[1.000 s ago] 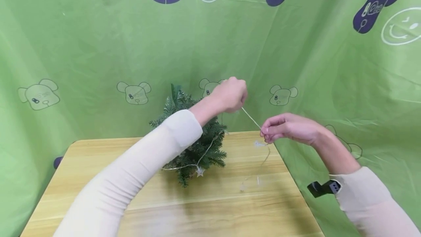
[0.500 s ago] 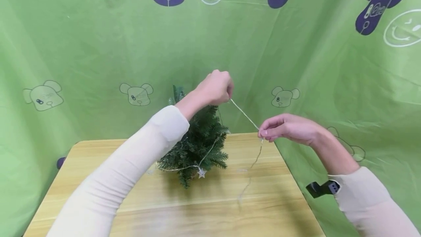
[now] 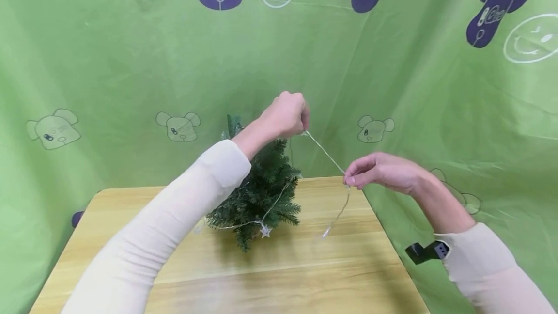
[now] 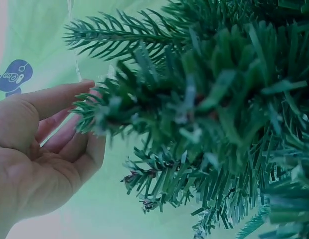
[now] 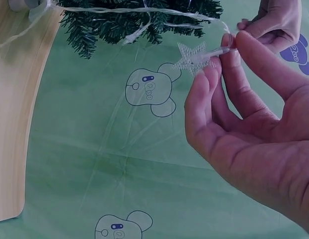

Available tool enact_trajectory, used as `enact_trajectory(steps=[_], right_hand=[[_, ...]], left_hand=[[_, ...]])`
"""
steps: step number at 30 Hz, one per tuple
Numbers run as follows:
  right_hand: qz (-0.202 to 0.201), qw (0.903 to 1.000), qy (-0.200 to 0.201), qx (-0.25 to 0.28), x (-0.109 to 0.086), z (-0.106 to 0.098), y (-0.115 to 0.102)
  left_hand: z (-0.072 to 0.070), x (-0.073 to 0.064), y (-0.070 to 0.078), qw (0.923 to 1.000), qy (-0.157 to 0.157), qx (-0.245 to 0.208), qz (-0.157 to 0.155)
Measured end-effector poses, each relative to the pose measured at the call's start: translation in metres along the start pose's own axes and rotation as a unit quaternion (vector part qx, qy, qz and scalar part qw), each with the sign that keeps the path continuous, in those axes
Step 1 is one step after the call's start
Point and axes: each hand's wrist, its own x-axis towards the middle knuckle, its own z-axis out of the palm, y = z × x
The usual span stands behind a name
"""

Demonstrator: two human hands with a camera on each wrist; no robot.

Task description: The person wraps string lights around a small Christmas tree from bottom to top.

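Observation:
A small green artificial Christmas tree (image 3: 266, 183) stands on the table, with a string of star lights (image 3: 273, 203) draped across its front. One clear star (image 3: 265, 230) hangs low on it. Above the tree's right side my left hand (image 3: 285, 115) holds the light string. In the left wrist view that hand (image 4: 50, 149) is beside the needles, fingertips partly hidden. To the right, my right hand (image 3: 388, 173) pinches the same string, which slants taut between both hands. A loose end with a light (image 3: 326, 232) dangles below. The right wrist view shows a star (image 5: 192, 59) at the right fingertips.
The wooden table (image 3: 279, 280) ends at the right beside a green curtain (image 3: 131, 62) with printed bears, which also hangs behind the tree. A black device (image 3: 427, 252) is on the right sleeve cuff. My left forearm covers part of the tree.
My left hand has moved left and slightly up, over the tree, drawing out more string between the hands. The right hand has barely shifted. The dangling end has swung.

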Motion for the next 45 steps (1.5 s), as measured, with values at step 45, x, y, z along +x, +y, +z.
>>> enact_trajectory(steps=[45], right_hand=[[-0.030, 0.9939, -0.048, 0.094, 0.008, 0.009, 0.000]], left_hand=[[-0.009, 0.011, -0.044, 0.9964, -0.033, -0.035, -0.069]])
